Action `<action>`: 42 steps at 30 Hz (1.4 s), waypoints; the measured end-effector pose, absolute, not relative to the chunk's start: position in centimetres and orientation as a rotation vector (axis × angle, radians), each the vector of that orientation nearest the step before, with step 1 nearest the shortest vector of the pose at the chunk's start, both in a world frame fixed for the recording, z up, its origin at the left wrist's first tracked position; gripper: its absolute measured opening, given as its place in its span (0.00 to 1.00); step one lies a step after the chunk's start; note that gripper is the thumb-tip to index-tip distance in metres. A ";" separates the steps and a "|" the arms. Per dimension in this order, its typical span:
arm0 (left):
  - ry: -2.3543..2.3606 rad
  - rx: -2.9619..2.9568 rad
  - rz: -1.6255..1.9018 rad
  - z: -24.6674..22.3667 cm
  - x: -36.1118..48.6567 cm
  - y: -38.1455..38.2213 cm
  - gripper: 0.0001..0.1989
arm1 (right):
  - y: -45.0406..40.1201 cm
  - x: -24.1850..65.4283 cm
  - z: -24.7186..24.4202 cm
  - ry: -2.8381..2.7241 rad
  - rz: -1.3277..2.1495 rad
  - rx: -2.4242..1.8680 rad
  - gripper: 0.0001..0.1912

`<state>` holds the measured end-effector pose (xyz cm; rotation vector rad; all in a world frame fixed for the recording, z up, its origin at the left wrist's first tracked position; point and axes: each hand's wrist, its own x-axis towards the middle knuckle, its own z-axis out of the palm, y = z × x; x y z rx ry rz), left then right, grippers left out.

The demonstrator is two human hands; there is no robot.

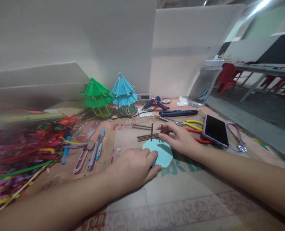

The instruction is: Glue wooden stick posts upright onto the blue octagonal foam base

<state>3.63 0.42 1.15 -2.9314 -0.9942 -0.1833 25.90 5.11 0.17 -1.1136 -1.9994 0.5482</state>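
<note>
A light-blue many-sided flat piece (163,153) lies in front of me, its left edge gripped by my left hand (139,164). One thin brown stick (152,131) stands upright near its far edge. My right hand (175,137) pinches a second brown stick (162,128) upright at the far right part of the piece; whether that stick is fixed there I cannot tell. Several more brown sticks (147,137) lie flat just beyond the piece. Farther back stand a green tiered paper-roofed model (96,96) and a blue one (124,93).
A glue gun (154,103) with a lit red light, a dark blue tool (178,113), scissors (190,123) and a phone (215,131) lie behind and right. A water bottle (202,85) stands back right. Pens (100,144), a pink cutter (81,160) and colourful scraps (24,154) are left.
</note>
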 end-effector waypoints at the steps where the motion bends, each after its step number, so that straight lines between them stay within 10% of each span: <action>1: -0.995 -2.930 -0.185 1.1 3.6 0.4 0.15 | 5.1 26.0 0.0 -1.985 0.555 -1.083 0.13; 5: -1.002 -2.930 -0.189 0.9 3.6 0.5 0.15 | 4.6 26.2 0.0 -1.927 0.478 -0.943 0.24; 42: -0.981 -2.873 -0.194 0.4 3.3 0.6 0.17 | 5.2 25.7 0.7 -1.992 0.446 -1.086 0.07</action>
